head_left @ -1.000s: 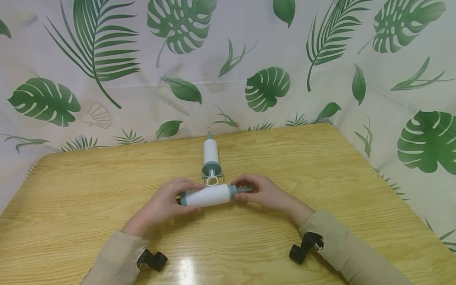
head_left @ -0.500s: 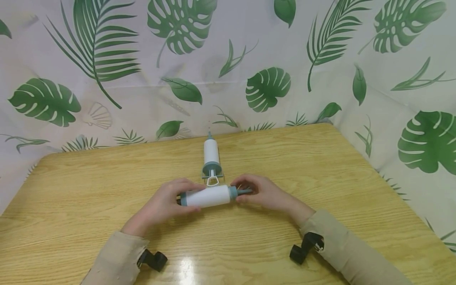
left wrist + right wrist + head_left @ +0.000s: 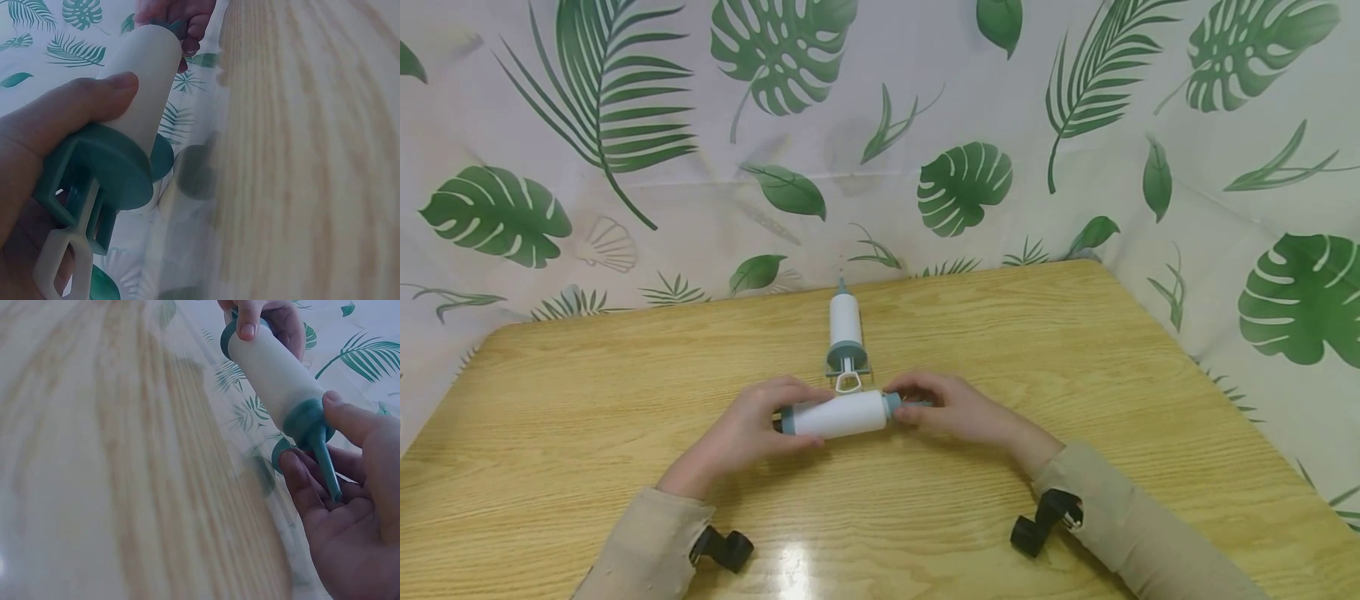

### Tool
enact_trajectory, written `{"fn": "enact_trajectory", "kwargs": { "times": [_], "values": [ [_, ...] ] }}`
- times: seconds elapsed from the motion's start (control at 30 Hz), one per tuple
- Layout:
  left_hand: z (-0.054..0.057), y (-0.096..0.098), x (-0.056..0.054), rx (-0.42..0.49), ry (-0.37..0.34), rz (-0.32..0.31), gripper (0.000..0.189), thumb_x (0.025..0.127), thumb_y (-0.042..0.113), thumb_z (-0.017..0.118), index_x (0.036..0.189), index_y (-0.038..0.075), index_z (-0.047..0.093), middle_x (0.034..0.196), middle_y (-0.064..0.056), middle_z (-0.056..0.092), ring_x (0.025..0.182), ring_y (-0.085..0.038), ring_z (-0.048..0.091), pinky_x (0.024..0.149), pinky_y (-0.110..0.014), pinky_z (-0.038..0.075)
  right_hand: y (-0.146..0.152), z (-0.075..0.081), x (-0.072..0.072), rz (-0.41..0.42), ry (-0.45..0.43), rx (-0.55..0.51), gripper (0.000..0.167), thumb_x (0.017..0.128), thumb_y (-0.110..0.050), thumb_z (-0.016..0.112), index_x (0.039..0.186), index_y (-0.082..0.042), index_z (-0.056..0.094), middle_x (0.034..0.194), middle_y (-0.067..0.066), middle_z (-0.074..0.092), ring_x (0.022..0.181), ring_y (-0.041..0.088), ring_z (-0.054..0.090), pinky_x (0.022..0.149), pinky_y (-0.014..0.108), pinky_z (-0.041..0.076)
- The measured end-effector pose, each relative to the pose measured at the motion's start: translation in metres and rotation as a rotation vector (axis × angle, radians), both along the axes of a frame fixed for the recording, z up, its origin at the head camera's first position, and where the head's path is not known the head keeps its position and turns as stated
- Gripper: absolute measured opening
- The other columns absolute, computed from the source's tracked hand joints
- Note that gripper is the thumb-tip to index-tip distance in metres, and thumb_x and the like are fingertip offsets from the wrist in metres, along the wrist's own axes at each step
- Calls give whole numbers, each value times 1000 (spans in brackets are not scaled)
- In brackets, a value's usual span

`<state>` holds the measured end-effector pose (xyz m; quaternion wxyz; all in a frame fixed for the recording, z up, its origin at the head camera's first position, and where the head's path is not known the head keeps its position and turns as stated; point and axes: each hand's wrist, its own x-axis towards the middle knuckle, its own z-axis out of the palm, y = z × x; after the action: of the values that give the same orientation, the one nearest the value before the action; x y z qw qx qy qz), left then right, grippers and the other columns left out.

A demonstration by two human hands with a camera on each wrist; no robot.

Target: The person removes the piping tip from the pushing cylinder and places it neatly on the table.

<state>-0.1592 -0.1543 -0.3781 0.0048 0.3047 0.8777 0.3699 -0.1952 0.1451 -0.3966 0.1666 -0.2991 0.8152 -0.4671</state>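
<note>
A white syringe [image 3: 842,414] with teal ends lies crosswise between both hands, a long teal nozzle [image 3: 326,465] at its right end. My left hand [image 3: 771,417] grips its left part, thumb on the white barrel just ahead of the teal flange [image 3: 106,162]. A white ring handle [image 3: 65,265] sticks out behind that flange. At the other end my right hand [image 3: 943,404] holds the teal collar [image 3: 309,419] with thumb and curled fingers, the nozzle pointing into the palm. A second, similar syringe [image 3: 845,321] lies beyond, nozzle toward the wall; its ring handle reaches close to the held one.
The wooden table [image 3: 625,367] runs back to a leaf-printed cloth [image 3: 880,142] hung behind it. Black camera mounts [image 3: 722,547] sit at both sleeves.
My right hand's fingers have shifted slightly on the collar and nozzle, covering more of the nozzle in the head view. The left hand and the second syringe have hardly moved.
</note>
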Motion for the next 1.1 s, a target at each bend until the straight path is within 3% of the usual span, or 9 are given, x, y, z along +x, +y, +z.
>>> {"fn": "enact_trajectory", "kwargs": {
  "times": [0.1,0.53,0.8,1.1],
  "values": [
    [0,0,0,0,1,0,48,75,24,83,120,18,67,115,3,64,103,-15,58,86,-37,48,-1,2,2,-16,-4,21,39,93,-34,62,126,-12,60,117,2,62,106,17,58,90,35,47],
    [-1,0,0,5,-12,-12,49,75,22,83,120,16,66,114,3,64,101,-14,58,86,-37,48,-1,2,2,-4,-9,-21,37,90,-25,68,122,-9,60,116,3,62,106,18,59,91,36,47],
    [-3,-4,-1,-14,-65,15,48,76,22,82,121,16,65,116,3,63,103,-16,57,88,-41,47,1,-2,-1,3,16,-14,36,89,-25,69,120,-9,61,112,2,63,103,17,60,90,34,48],
    [-6,-7,-3,-36,-58,-16,48,77,23,82,120,12,64,114,0,64,102,-17,58,89,-41,47,1,-3,-2,4,27,-10,36,88,-24,70,120,-9,61,112,1,63,101,16,60,88,32,49]
  ]
}}
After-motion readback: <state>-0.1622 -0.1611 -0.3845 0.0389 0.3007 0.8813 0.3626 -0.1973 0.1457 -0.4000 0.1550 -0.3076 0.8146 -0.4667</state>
